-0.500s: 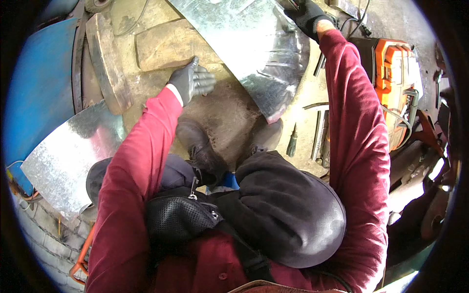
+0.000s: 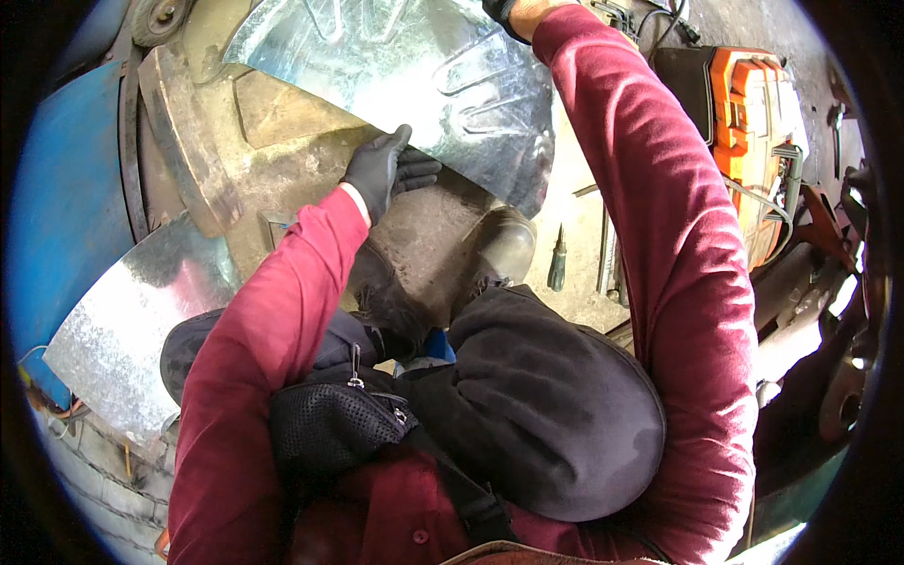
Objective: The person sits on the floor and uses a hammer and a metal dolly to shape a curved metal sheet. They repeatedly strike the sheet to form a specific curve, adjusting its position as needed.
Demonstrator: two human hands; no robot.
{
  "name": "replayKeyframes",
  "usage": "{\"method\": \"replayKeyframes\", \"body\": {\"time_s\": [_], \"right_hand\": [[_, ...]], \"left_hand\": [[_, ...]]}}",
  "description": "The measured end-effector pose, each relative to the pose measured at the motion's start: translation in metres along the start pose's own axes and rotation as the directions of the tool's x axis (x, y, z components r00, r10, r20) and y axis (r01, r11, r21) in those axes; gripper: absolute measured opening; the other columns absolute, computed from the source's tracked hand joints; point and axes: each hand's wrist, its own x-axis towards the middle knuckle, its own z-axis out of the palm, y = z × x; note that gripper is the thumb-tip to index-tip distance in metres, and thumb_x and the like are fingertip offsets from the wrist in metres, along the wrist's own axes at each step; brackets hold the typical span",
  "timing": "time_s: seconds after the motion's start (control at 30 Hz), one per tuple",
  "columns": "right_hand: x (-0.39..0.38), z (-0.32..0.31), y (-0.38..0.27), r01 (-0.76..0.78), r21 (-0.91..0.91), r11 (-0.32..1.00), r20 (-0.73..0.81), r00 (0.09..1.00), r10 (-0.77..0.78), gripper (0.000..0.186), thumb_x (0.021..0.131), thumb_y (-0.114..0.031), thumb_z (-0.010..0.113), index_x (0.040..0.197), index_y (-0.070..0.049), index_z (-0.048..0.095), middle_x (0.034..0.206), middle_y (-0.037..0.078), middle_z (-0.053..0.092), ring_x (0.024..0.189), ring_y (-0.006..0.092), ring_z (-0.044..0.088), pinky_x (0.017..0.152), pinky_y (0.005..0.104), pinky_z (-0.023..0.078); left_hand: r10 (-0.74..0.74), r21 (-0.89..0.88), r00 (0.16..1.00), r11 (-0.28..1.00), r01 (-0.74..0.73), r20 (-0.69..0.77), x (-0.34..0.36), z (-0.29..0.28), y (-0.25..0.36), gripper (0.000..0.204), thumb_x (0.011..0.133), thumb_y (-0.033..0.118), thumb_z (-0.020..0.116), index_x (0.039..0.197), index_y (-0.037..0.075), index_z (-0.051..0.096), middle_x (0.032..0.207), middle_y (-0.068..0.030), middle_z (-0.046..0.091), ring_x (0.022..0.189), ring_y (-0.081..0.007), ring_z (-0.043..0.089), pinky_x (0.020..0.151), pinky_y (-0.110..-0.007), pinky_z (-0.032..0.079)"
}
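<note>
A fan-shaped galvanized metal sheet [image 2: 395, 75] with pressed ridges lies across the upper middle, over part of a wooden board [image 2: 278, 118]. My left hand [image 2: 384, 171], in a black glove, is at the sheet's lower edge with fingers stretched out; whether it supports the sheet is unclear. My right hand [image 2: 513, 19], also gloved, reaches the sheet's far right edge at the top, mostly out of frame, so its grip is hidden. Below the sheet are my dark boots [image 2: 501, 247], and a screwdriver [image 2: 557, 268] lies right of them.
A thick wooden block [image 2: 186, 132] stands at left, beside a blue panel [image 2: 71, 207] and a second shiny sheet [image 2: 132, 330]. At right sit an orange-and-black case [image 2: 739, 113], cables [image 2: 673, 24] and dark metal parts [image 2: 829, 235]. A long metal bar [image 2: 607, 268] lies near the screwdriver.
The sheet has shifted left and turned, uncovering more ridges and hiding more of the board. My left hand has moved right to its edge. My right hand has moved left and up, partly out of frame.
</note>
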Motion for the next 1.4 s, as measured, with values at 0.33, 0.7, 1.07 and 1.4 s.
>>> {"method": "replayKeyframes", "body": {"time_s": [0.33,0.7,1.07,1.4], "right_hand": [[-0.175,0.023,0.048,-0.208,0.536,0.818,-0.204,0.909,0.364,0.016,0.107,-0.012,0.053,0.119,-0.005,0.063,0.108,0.025,0.070,0.104,0.0406,0.071,0.085,0.0478,0.055],[-0.337,0.141,-0.029,-0.321,0.926,0.201,0.072,0.669,0.740,0.027,0.111,-0.013,0.055,0.133,0.002,0.058,0.109,0.010,0.069,0.098,0.0162,0.064,0.089,0.0296,0.052],[-0.296,0.151,-0.031,-0.282,0.881,0.381,-0.056,0.736,0.675,0.017,0.110,-0.014,0.055,0.118,0.000,0.060,0.093,0.009,0.067,0.084,0.0169,0.062,0.077,0.0323,0.051],[-0.311,0.134,-0.038,-0.341,0.623,0.704,-0.329,0.702,0.631,0.022,0.109,-0.013,0.057,0.124,0.002,0.062,0.118,0.019,0.061,0.114,0.0298,0.058,0.100,0.0363,0.047]], "left_hand": [[0.001,-0.087,0.992,0.996,0.010,0.125,0.018,0.013,-0.021,0.067,0.107,0.043,0.062,0.143,-0.006,0.034,0.135,-0.0370,0.055,0.126,-0.0496,0.061,0.107,-0.059,0.054],[0.033,0.077,0.999,0.997,-0.031,-0.026,0.009,-0.028,0.036,0.068,0.105,0.051,0.062,0.140,-0.005,0.046,0.133,-0.0290,0.061,0.124,-0.0414,0.064,0.106,-0.051,0.055],[0.134,0.114,0.984,0.986,-0.121,-0.115,-0.006,-0.042,0.000,0.058,0.105,0.046,0.065,0.130,-0.004,0.053,0.119,-0.0257,0.069,0.111,-0.0381,0.071,0.099,-0.049,0.059],[-0.038,0.378,0.998,0.924,0.054,-0.048,-0.007,-0.066,0.001,0.057,0.100,0.056,0.067,0.107,-0.001,0.068,0.100,-0.0218,0.076,0.088,-0.0312,0.077,0.082,-0.044,0.063]]}}
